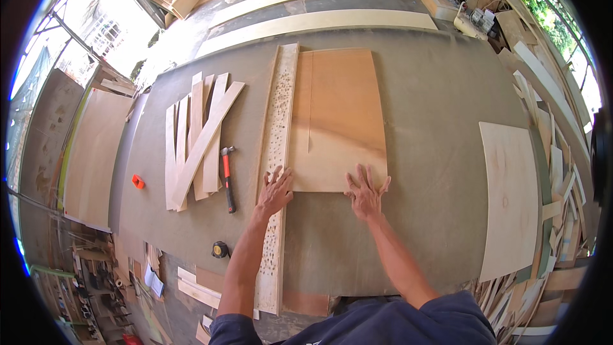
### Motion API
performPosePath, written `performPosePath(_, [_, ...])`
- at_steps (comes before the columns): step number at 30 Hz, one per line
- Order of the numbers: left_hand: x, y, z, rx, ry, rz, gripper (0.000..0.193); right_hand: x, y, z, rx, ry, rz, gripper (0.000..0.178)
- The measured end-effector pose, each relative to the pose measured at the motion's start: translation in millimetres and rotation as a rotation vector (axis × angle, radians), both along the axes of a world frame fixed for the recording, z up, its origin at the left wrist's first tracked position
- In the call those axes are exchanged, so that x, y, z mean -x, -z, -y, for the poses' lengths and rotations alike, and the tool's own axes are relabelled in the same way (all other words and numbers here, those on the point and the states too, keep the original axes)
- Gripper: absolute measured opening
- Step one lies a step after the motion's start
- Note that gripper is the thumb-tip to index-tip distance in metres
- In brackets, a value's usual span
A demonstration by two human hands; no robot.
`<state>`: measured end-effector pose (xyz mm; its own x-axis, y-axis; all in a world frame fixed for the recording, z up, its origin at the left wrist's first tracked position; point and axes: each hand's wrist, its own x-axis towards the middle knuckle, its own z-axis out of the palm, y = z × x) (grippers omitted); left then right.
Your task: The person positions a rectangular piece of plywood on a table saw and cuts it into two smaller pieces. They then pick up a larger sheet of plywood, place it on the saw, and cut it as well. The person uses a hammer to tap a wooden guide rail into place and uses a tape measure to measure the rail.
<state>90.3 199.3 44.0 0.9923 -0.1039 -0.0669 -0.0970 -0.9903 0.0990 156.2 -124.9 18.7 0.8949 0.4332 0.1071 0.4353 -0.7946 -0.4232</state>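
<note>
A brown plywood panel (341,115) lies flat on the large worktable, its left edge against a long narrow board (279,121) whose face is pocked with small marks. My left hand (275,191) rests with fingers stretched out where that board meets the panel's near left corner. Fingers spread, my right hand (366,195) presses on the panel near its right front corner. Neither hand is wrapped around anything. Left of the long board are a red and black hammer (227,179) and a loose pile of thin wooden strips (196,140).
On the worktable (434,153) also lie a tape measure (219,249), a small orange object (138,181) and, at the right edge, a pale wood sheet (509,198). Beyond the far edge are two long boards (319,20). Offcuts (562,172) crowd the right side.
</note>
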Motion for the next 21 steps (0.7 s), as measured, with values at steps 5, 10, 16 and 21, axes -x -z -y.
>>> performPosePath(5, [-46.4, 0.7, -13.6, -0.005, 0.013, 0.000, 0.064, -41.5, 5.4, -10.6, 0.004, 0.001, 0.015, 0.047])
performPosePath(10, [-82.9, 2.5, -17.6, -0.017, -0.048, 0.022, 0.063, -79.7, 6.0, -21.5, 0.018, -0.002, -0.004, 0.048])
performPosePath(16, [-113.2, 1.6, -19.6, 0.021, -0.073, 0.006, 0.062, -111.9, 5.1, -26.4, 0.030, 0.001, -0.026, 0.049])
performPosePath(21, [-125.4, 3.1, -22.1, 0.013, -0.090, 0.002, 0.059, -120.7, 8.2, -28.8, 0.006, 0.020, 0.030, 0.050])
